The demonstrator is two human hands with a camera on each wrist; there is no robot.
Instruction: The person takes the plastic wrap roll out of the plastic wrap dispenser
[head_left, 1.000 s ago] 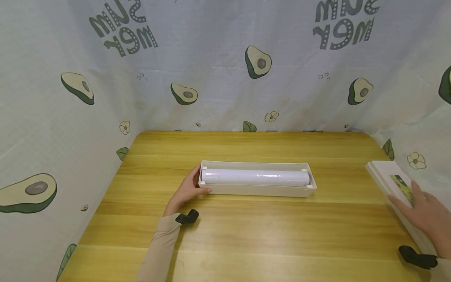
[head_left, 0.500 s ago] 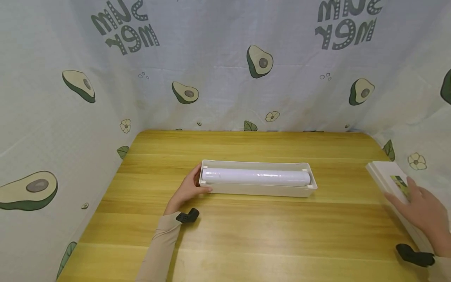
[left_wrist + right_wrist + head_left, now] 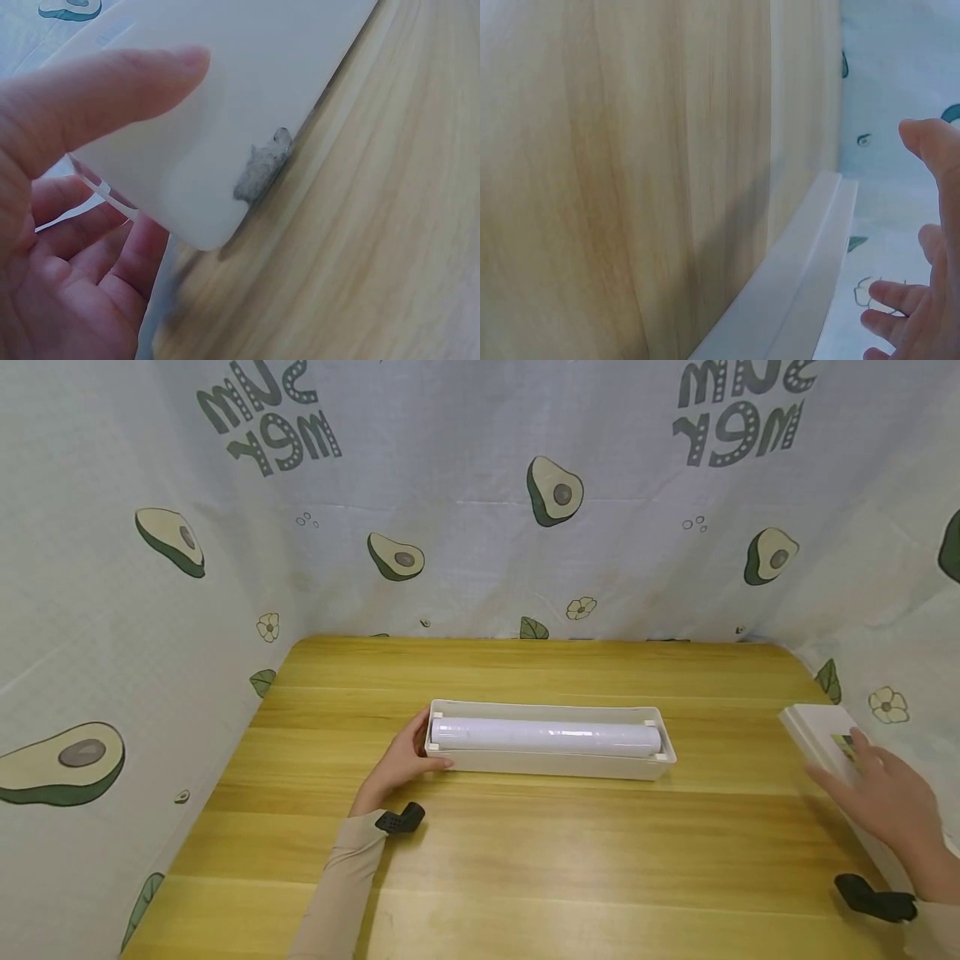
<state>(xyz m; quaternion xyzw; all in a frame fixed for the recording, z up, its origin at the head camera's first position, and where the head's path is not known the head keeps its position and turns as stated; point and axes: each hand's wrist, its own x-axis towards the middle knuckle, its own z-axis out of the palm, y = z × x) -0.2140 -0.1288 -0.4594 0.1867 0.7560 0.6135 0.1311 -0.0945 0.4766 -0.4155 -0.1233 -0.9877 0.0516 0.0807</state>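
A long white cling film dispenser box (image 3: pixel 551 763) lies open on the table, a shiny pale roll of film (image 3: pixel 543 737) inside it. My left hand (image 3: pixel 405 758) grips the box's left end. In the left wrist view its thumb (image 3: pixel 112 90) lies along the box's front wall (image 3: pixel 300 67), with the other fingers round the end. At the far right is the long white lid (image 3: pixel 819 723), a green picture on its top. Above the lid hovers my right hand (image 3: pixel 888 793), fingers loosely spread. The right wrist view shows the hand apart from the lid (image 3: pixel 802 262).
The wooden table (image 3: pixel 525 860) ends at a printed avocado curtain (image 3: pixel 465 543) behind and at both sides. The lid lies along the right table edge. A grey patch (image 3: pixel 262 169) marks the box's lower front corner.
My right hand has drifted left and slightly up, away from over the lid, uncovering more of its right side. The left hand, box and lid stay put.
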